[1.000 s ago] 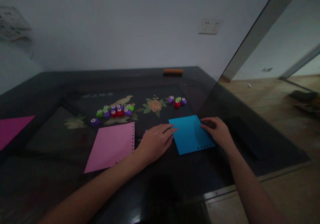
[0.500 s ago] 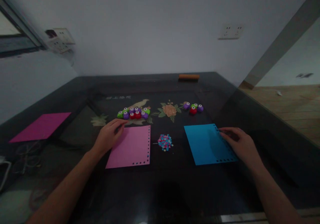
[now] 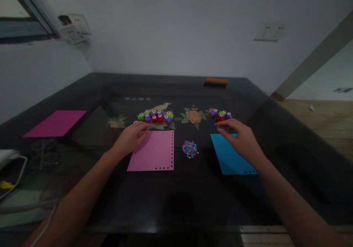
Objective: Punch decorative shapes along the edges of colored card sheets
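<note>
Reaching, by all appearances, towards the eye-topped toys, with left hand [image 3: 129, 138] at the far left corner of the pink sheet [image 3: 156, 153] and right hand [image 3: 242, 136] partly hiding the blue sheet [image 3: 231, 158]; holding nothing visible in either hand, thumbs parted from loosely bent fingers; cannot tell whether touching paper or toys; would likely call next for closing thumb and finger on a single toy without nudging its neighbours; counting nine clear toys in the left toy cluster [image 3: 154, 119], just beyond the pink sheet: four purple, three green, two red; adding one more, mostly hidden by left hand; counting four in the right toy cluster [image 3: 221, 117], near right hand: two purple, one green, one red; counting three sheets, including the magenta sheet [image 3: 56, 123] far left; counting one confetti pile [image 3: 189, 148] between pink and blue, pieces too small to number
</note>
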Available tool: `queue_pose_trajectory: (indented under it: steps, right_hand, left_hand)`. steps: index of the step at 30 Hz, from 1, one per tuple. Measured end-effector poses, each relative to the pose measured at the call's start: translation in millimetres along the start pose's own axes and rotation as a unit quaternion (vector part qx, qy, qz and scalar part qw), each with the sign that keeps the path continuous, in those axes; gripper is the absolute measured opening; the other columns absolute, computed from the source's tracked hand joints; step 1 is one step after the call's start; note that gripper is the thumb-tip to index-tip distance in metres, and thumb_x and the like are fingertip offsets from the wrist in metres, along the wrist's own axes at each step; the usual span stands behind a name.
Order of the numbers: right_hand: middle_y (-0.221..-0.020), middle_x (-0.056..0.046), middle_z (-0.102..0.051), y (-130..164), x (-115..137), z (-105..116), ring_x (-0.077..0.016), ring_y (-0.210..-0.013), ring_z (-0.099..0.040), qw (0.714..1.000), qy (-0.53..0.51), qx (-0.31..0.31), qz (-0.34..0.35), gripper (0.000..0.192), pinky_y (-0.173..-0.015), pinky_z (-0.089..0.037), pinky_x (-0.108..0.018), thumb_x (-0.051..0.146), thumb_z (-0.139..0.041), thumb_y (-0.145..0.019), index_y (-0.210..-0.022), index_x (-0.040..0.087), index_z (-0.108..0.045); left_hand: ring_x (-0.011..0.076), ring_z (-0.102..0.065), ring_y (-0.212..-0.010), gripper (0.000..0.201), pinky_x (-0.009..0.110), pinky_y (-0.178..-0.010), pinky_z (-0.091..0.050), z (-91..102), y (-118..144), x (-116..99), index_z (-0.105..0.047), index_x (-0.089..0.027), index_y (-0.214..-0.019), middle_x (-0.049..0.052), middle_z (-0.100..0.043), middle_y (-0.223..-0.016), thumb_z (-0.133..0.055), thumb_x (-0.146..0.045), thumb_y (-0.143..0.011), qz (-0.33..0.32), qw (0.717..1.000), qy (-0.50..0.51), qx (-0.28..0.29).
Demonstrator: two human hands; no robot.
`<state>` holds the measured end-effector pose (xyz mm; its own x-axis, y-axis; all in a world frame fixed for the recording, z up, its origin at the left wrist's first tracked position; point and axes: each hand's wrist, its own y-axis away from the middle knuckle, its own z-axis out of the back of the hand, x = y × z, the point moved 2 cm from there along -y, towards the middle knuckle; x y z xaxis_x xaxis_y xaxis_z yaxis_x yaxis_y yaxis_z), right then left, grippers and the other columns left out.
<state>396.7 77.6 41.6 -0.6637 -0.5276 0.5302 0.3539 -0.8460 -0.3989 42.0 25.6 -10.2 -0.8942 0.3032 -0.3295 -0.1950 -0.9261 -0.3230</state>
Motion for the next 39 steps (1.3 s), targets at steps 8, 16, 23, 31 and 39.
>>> queue_pose_trajectory:
  steps: [8,16,23,31,39]
  right_hand:
    - [-0.098,-0.008,-0.067,-49.9,63.4,-55.8,-0.0226,-0.095,-0.059,0.984,0.047,0.111,0.129,0.015,-0.085,-0.044,-0.038,0.020,-0.057,-0.083,-0.094,0.018,-0.067]
    - [-0.112,-0.011,-0.062,-40.5,83.2,-104.3,-0.0246,-0.106,-0.053,0.963,0.065,0.198,0.170,0.029,-0.089,-0.044,-0.039,0.030,-0.053,-0.088,-0.112,0.015,-0.061]
    - [-0.122,-0.020,-0.053,-35.2,67.8,-123.9,-0.0325,-0.112,-0.046,0.954,0.144,0.227,0.135,0.066,-0.086,-0.045,-0.044,0.052,-0.060,-0.078,-0.127,0.009,-0.050]
    - [-0.122,-0.018,-0.051,-32.7,65.7,-131.4,-0.0329,-0.109,-0.047,0.948,0.151,0.244,0.138,0.067,-0.083,-0.046,-0.043,0.051,-0.065,-0.074,-0.126,0.011,-0.052]
    - [-0.115,-0.013,-0.057,-32.0,68.6,-126.2,-0.0298,-0.103,-0.050,0.951,0.136,0.233,0.150,0.056,-0.081,-0.047,-0.042,0.041,-0.070,-0.073,-0.121,0.016,-0.056]
  left_hand:
    - [0.0211,-0.057,-0.105,0.028,0.040,-0.093,-0.045,1.0,-0.4,-5.4,-0.058,-0.019,-0.110,0.007,-0.063,-0.111,-0.042,-0.026,-0.089,-0.033,0.998,0.027,0.049]
    - [0.0253,-0.048,-0.119,0.043,0.045,-0.101,-0.039,-1.1,1.8,-1.1,-0.052,-0.020,-0.125,0.011,-0.054,-0.128,-0.048,-0.041,-0.087,-0.021,0.994,0.028,0.107]
    - [0.0316,-0.046,-0.117,0.073,0.047,-0.098,-0.038,-5.1,4.4,-0.8,-0.050,-0.016,-0.128,0.016,-0.048,-0.129,-0.062,-0.060,-0.071,0.017,0.990,-0.009,0.142]
    - [0.0334,-0.045,-0.114,0.077,0.050,-0.096,-0.035,-13.1,5.5,3.0,-0.049,-0.018,-0.130,0.015,-0.048,-0.125,-0.063,-0.062,-0.068,0.017,0.987,-0.050,0.154]
    - [0.0335,-0.044,-0.113,0.076,0.050,-0.094,-0.036,-13.5,6.1,3.6,-0.048,-0.021,-0.129,0.014,-0.046,-0.124,-0.063,-0.064,-0.067,0.025,0.987,-0.048,0.154]
